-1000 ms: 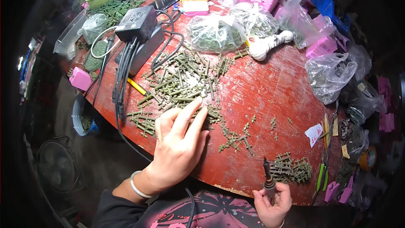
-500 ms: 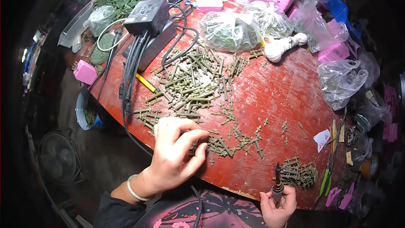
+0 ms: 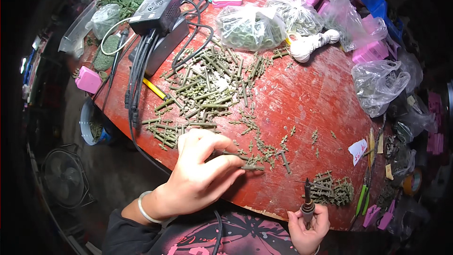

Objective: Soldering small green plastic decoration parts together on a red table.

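My left hand (image 3: pixel 193 177) is low over the front of the red table, thumb and fingers pinched on a short green rod (image 3: pixel 253 167) that pokes out to the right of the fingertips. Its other end is hidden by the fingers. At the table's front edge, my right hand (image 3: pixel 309 229) grips a soldering iron (image 3: pixel 307 203) upright, its dark pointed tip upward. Just right of that tip lies a small heap of green branched pieces (image 3: pixel 332 190). Beyond my left hand spreads a large loose pile of green rods and sprigs (image 3: pixel 203 89).
A black power box (image 3: pixel 155 14) with thick cables stands at the back left, a yellow pen-like tool (image 3: pixel 155 89) beside it. Plastic bags (image 3: pixel 252 28), white cord (image 3: pixel 311 46) and pink blocks (image 3: pixel 370 52) line the far and right sides. Green-handled pliers (image 3: pixel 362 199) lie at the right.
My left hand has shifted slightly right, and a green rod now shows at its fingertips. My right hand still holds the soldering iron upright. The whole view has shifted a little.
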The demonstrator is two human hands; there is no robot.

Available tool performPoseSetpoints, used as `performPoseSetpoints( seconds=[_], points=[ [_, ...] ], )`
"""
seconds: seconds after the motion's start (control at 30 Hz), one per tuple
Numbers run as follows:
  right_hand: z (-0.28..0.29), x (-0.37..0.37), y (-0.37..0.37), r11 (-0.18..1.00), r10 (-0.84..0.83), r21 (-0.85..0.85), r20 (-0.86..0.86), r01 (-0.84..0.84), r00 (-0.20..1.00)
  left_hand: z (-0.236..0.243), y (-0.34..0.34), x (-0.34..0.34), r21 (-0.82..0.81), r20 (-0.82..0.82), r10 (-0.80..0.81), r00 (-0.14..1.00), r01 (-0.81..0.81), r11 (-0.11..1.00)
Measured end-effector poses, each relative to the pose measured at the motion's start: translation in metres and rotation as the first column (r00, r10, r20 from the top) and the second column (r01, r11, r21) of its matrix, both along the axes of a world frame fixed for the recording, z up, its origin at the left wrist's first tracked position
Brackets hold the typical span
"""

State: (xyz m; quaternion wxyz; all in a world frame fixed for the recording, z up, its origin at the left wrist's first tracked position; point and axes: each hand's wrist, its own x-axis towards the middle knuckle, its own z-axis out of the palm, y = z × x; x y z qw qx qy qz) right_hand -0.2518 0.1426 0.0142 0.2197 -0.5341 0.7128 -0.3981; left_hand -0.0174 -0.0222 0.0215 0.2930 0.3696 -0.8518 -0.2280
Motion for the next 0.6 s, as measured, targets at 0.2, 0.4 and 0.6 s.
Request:
performPoseSetpoints(
  seconds=[0.2,0.4,0.6],
  points=[
    [0.003,0.003,-0.002,0.999,-0.037,0.005,0.049,0.036,0.998,0.004,0.023,0.000,0.177,-0.066,-0.145,0.987,0.155,0.972],
    [0.006,0.013,-0.032,0.994,0.091,0.054,0.124,-0.098,0.988,-0.005,0.030,-0.003,0.099,0.062,-0.029,0.998,0.023,0.995],
    [0.005,0.036,-0.084,0.986,0.164,-0.002,0.067,-0.164,0.984,-0.022,0.027,0.001,-0.067,-0.014,-0.294,0.956,0.292,0.954]
  ],
)
